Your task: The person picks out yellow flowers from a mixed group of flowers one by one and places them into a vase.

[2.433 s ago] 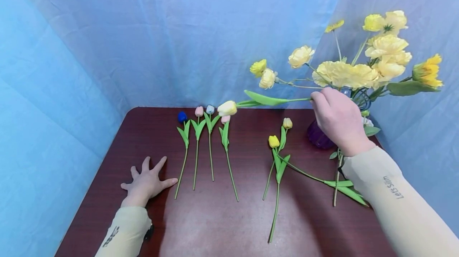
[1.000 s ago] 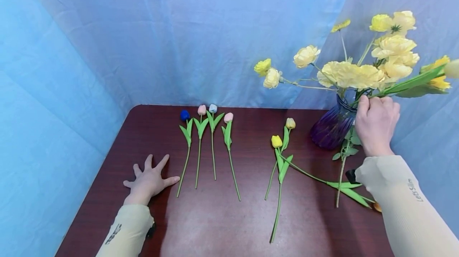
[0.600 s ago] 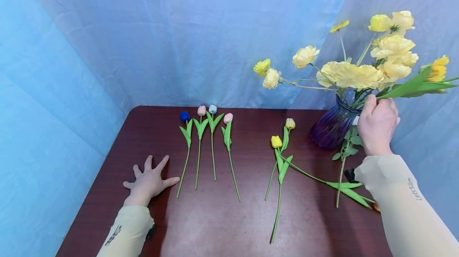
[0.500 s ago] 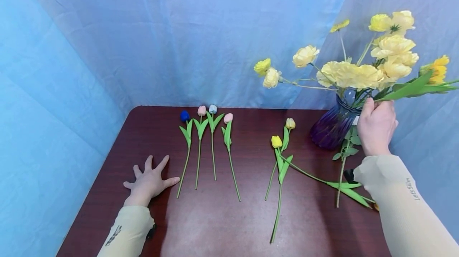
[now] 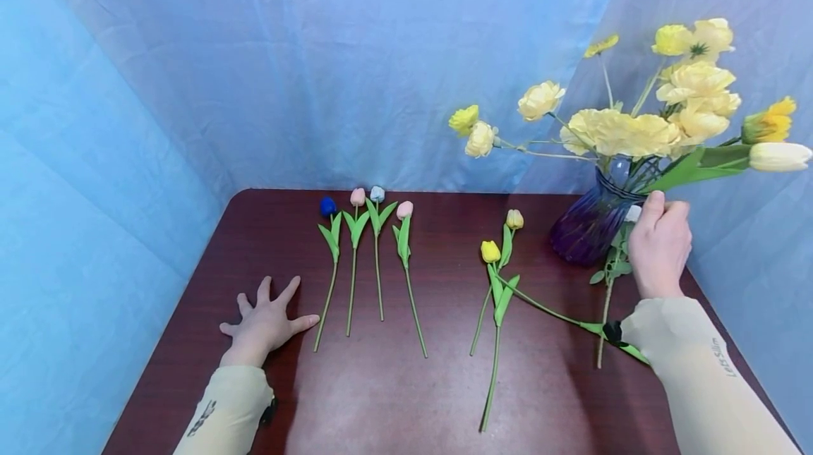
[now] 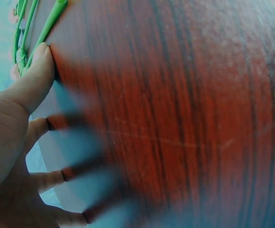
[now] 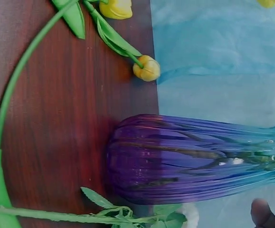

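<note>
My left hand [image 5: 263, 328] lies on the table with its fingers spread. Its thumb tip touches the lower stem of the blue tulip [image 5: 327, 207], and green stems show beside the thumb in the left wrist view. At the mouth of the purple ribbed vase [image 5: 586, 226], my right hand [image 5: 660, 247] has curled fingers and pinches the white tulip [image 5: 780, 156] low, under its green leaves; the stem's lower end is hidden. The tulip's head points right. Only fingertips [image 7: 265, 213] show in the right wrist view, beside the vase's neck.
The vase bears several pale yellow flowers [image 5: 635, 134] and an orange-yellow one [image 5: 771, 120]. Two pink tulips [image 5: 358, 197] and a light blue one [image 5: 377, 194] lie left of centre. Yellow tulips [image 5: 490, 252] lie right of centre, crossing a stem that runs under the right sleeve.
My right hand carried the white tulip rightward to the vase, then lowered slightly. The tulip's head, out of frame half a second ago, is back at the right edge. The left hand stayed put.
</note>
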`<state>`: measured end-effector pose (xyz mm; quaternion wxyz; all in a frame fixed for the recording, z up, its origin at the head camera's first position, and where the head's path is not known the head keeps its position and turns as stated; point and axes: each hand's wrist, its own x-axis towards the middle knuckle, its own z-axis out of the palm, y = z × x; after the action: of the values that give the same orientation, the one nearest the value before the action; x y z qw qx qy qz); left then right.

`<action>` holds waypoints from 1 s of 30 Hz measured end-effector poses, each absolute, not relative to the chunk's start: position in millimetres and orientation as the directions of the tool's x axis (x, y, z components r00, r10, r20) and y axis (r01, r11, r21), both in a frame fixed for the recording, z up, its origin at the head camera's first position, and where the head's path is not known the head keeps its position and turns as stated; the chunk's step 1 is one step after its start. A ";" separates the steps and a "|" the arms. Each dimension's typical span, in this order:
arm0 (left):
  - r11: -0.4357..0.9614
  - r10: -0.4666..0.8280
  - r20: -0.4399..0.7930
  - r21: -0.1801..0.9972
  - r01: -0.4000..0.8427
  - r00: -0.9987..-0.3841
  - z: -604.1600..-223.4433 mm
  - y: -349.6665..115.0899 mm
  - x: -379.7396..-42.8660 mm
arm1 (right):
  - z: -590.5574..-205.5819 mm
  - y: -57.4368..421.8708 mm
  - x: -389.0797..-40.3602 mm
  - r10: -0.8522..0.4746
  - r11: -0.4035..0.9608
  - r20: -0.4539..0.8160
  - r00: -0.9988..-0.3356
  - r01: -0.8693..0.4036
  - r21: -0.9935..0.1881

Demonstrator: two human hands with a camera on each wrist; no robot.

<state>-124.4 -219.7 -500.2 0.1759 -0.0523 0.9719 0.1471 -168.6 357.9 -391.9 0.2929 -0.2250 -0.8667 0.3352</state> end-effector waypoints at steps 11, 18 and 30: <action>0.949 -0.047 -0.363 0.276 -0.156 -0.931 -500.8 -221.5 -124.0 | -425.6 318.3 -148.7 0.337 0.837 0.385 -0.859 0.086 -0.540; 0.948 -0.047 -0.364 0.277 -0.156 -0.930 -502.3 -221.5 -123.5 | -456.1 296.9 -144.9 -0.024 0.905 0.128 -0.991 -0.076 -0.419; 0.948 -0.045 -0.366 0.278 -0.156 -0.930 -499.4 -219.7 -124.3 | -471.6 247.4 -131.9 -0.142 0.916 -0.280 -0.949 -0.019 -0.401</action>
<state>-124.3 -219.7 -499.4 0.1802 -0.0518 0.9703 0.1527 -131.9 247.4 -471.6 -0.1537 0.0416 -0.9666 0.2007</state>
